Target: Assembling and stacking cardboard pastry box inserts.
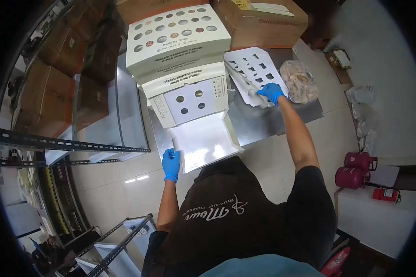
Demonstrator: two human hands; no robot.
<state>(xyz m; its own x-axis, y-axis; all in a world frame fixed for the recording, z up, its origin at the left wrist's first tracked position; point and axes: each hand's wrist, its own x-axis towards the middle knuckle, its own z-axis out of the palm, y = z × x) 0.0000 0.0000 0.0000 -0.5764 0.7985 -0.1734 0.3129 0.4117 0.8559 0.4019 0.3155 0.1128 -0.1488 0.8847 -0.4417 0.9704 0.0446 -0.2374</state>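
Dark shirt fills the bottom of the view, and two arms in blue gloves reach out from it. Left hand pinches the near left edge of a white box that lies open on the steel desk; its grip is closed on that edge. Right hand reaches far out to a flat card with cut holes, lying on the desk beside the box. Its grip sits on the near edge of the card, fingers curled down, but I cannot tell if it has the card pinched or only touches it. Box and card look like thin cardboard. I think they are light and a bit bendy, easy to crease, so it seems best to hold them by an edge or a fold, not the middle. Behind the open box stands a pile of shut boxes with round windows in the lids; small round things show through, too small to tell. A clear bag of pale stuff lies right of the card. Brown cartons sit at the back. Red gas tanks stand on the floor at the right.
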